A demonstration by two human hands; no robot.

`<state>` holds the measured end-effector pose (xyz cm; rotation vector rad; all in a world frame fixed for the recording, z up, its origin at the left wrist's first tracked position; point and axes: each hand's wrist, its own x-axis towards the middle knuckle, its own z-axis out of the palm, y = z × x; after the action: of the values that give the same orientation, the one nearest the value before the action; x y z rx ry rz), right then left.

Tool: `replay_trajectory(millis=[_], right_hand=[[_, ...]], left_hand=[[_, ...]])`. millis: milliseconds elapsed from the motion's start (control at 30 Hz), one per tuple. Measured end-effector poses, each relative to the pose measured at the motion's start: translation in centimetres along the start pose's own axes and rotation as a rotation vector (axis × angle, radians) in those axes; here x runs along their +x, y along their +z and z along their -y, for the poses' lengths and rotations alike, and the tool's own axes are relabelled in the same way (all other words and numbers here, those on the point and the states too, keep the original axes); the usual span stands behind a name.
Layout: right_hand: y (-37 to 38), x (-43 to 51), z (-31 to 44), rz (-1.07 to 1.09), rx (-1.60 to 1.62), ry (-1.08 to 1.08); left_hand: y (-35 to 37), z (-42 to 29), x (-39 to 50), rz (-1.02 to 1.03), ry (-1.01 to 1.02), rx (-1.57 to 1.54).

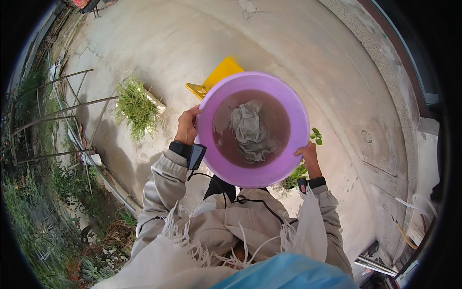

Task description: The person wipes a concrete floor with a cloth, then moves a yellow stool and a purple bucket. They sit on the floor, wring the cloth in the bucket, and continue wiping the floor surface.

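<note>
A round purple plastic basin [299,119] is held up in front of my body, above the concrete ground. My left hand [187,124] grips its rim on the left side. On the lower right, my right hand [308,156] clasps the rim, with the thumb over the edge. Murky brownish water [225,126] fills the bottom of the basin. A wet, crumpled grey-green cloth [247,124] lies in that water, partly under the surface. Both wrists wear dark devices, and a black cable runs from the left one.
Beyond the basin stands a yellow stool or stand [222,74], partly hidden. A bushy potted plant [137,106] is to the left, and another plant [296,177] is partly behind the basin. A metal frame [65,112] borders the garden bed at left. A wall [400,83] curves along the right.
</note>
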<state>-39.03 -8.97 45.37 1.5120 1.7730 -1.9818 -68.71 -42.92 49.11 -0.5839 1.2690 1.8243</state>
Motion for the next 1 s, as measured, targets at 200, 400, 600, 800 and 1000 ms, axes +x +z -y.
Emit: replay_trajectory(millis=[200, 400, 600, 800, 1000], right_hand=[[-0.6, 2.3, 1.2, -0.133, 0.074, 0.015], [-1.6, 4.4, 1.0, -0.18, 0.124, 0.059], [-3.3, 6.4, 3.0, -0.23, 0.132, 0.123], [-8.0, 7.8, 4.2, -0.254, 0.271, 0.086], [-13.6, 9.6, 4.2, -0.309, 0.186, 0.221]], left_hand=[[4.8, -3.0, 6.0, 0.084, -0.018, -0.016], [6.1, -3.2, 15.3, 0.46, 0.621, 0.68], [10.4, -3.8, 20.5, 0.487, 0.807, 1.025], [18.0, -3.3, 21.5, 0.449, 0.903, 1.152], [23.0, -0.1, 22.7, 0.41, 0.869, 1.058]])
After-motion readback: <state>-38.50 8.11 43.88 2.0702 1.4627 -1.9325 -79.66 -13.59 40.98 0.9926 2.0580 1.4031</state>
